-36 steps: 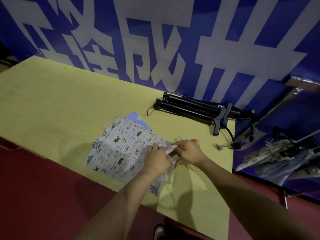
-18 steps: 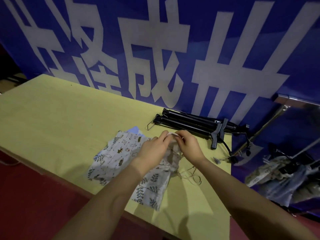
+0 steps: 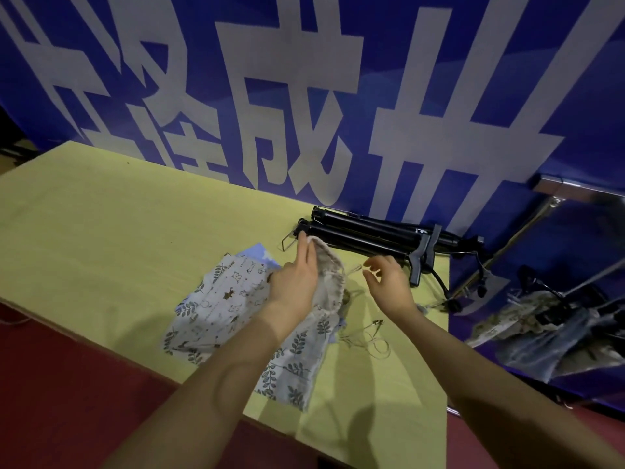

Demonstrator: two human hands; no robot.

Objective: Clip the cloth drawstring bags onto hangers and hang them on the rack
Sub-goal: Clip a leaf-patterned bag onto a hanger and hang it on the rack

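Left hand [image 3: 297,282] gripping a drawstring bag [image 3: 329,282], right hand [image 3: 389,282] spread (yellow table [image 3: 118,214], blue banner [image 3: 338,96] behind)

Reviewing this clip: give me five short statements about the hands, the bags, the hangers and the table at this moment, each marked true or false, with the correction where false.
1. The left hand lifts the gathered top of a drawstring bag. True.
2. The right hand grips a black hanger. False: its fingers are spread, and any hold on the thin cord cannot be made out.
3. The stack of black hangers lies at the table's far edge by the blue banner. True.
4. The leaf-print bag is clipped onto a hanger. False: it lies flat on the table.
5. The table is red. False: it is yellow-green.
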